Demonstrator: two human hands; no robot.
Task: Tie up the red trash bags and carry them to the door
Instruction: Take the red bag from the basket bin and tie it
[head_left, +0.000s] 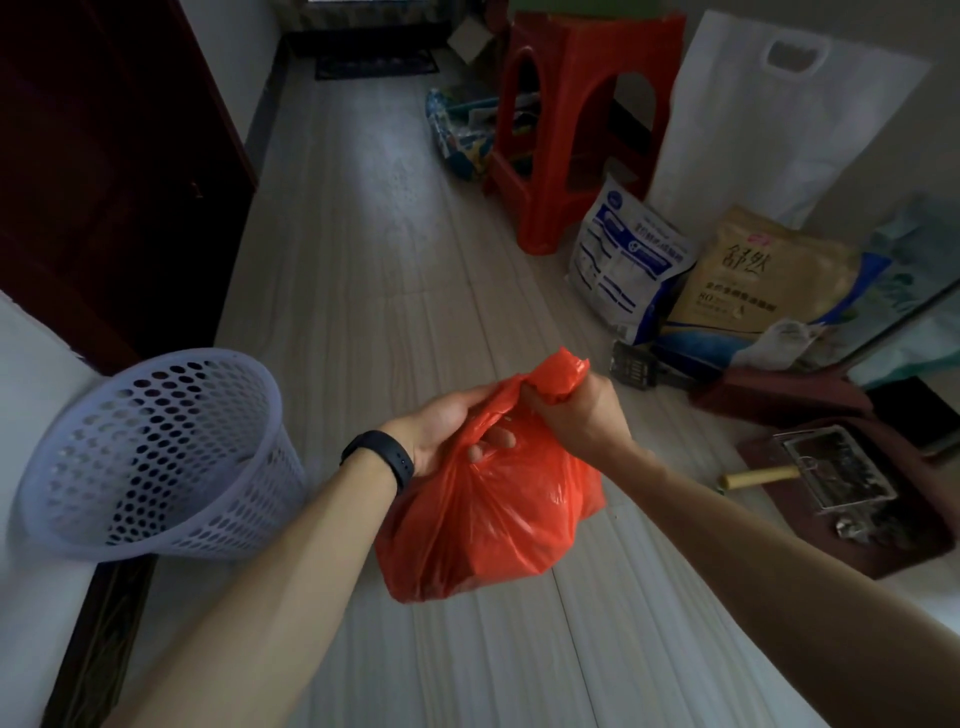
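Observation:
A full red trash bag (488, 525) hangs in the air above the pale floor, held by both hands at its top. My left hand (441, 431), with a black band on the wrist, grips one side of the bag's mouth, its fingertips showing through a fold. My right hand (576, 410) is closed around the bunched other handle, whose end sticks out above the fist. The bag's body sags below the hands. Only one red bag is in view.
A white perforated waste basket (156, 457) stands at the left by a dark wooden door (104, 182). A red plastic stool (576, 119), paper packs (628, 270) and a white carrier bag (779, 119) line the right wall. A doormat (376, 63) lies far ahead down the corridor.

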